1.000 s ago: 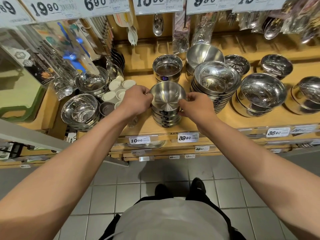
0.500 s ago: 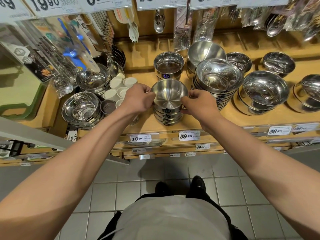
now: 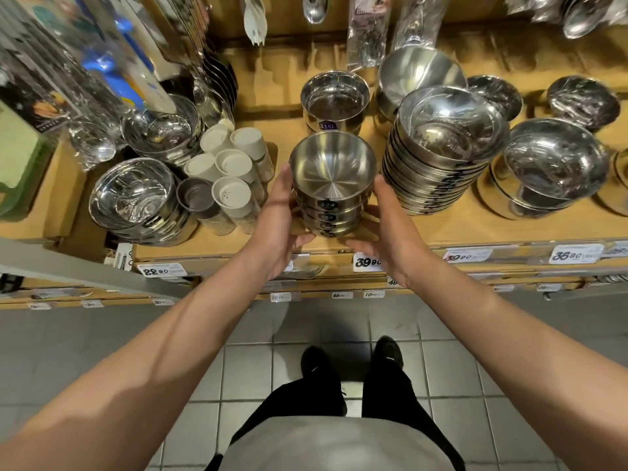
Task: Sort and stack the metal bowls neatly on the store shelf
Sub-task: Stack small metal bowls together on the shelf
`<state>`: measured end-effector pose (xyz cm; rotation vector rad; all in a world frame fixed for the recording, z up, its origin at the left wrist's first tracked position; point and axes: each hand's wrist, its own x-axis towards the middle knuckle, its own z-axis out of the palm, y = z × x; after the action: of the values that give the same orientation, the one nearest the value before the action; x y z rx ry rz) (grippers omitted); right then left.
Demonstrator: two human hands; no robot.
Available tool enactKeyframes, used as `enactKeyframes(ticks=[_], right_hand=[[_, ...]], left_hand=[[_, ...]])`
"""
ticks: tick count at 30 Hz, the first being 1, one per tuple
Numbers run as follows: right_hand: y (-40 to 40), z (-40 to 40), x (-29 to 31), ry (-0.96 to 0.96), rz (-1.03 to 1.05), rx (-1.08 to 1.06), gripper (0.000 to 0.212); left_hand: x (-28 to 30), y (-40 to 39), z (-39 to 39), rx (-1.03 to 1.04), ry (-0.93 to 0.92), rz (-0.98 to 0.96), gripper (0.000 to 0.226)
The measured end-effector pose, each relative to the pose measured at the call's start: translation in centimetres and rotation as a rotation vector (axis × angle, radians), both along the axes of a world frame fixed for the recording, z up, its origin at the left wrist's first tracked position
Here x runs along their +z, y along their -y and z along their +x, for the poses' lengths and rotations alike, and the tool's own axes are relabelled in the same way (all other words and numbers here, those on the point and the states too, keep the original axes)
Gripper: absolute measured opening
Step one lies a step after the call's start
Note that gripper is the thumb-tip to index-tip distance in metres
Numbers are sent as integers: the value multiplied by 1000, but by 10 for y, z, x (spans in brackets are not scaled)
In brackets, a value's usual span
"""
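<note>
Left hand (image 3: 282, 212) and right hand (image 3: 384, 215) cup small bowl stack (image 3: 331, 185) at frame centre, fingers wrapped around base, on wooden shelf (image 3: 475, 229).

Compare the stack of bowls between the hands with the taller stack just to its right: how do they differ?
The held stack is short, a few deep, steep-walled bowls; the taller stack holds many wider, shallower ones. The held stack's top bowl looks bare brushed metal; the taller stack's top looks film-wrapped and glossy. The left hand and right hand cup the held stack; the taller stack stands untouched. Both are metal, nested and on the wooden shelf.
</note>
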<state>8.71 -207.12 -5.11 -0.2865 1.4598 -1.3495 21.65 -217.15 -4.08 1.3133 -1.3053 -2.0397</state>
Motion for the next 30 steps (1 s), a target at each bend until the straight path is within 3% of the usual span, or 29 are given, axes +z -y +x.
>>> enactKeyframes(ticks=[10,18,21,24,26,30], right_hand=[[35,-17,-20,0,-94,-2,28],[44,-22,-15,6,-59,-13,32],[36,-22,-11,-96,55,3,40],[19,-25,8,-129,136,43,37],[7,-32,30,-168,108,83,27],[-2,-62,86,-324,-10,158,27]], left_hand=[[-13,23,-15,112,-60,6,59],[-9,25,-24,144,-74,17,56],[-1,21,-19,203,-46,-69,50],[11,19,-13,284,159,-203,38],[28,13,-8,309,234,-328,36],[75,12,-9,300,340,-535,24]])
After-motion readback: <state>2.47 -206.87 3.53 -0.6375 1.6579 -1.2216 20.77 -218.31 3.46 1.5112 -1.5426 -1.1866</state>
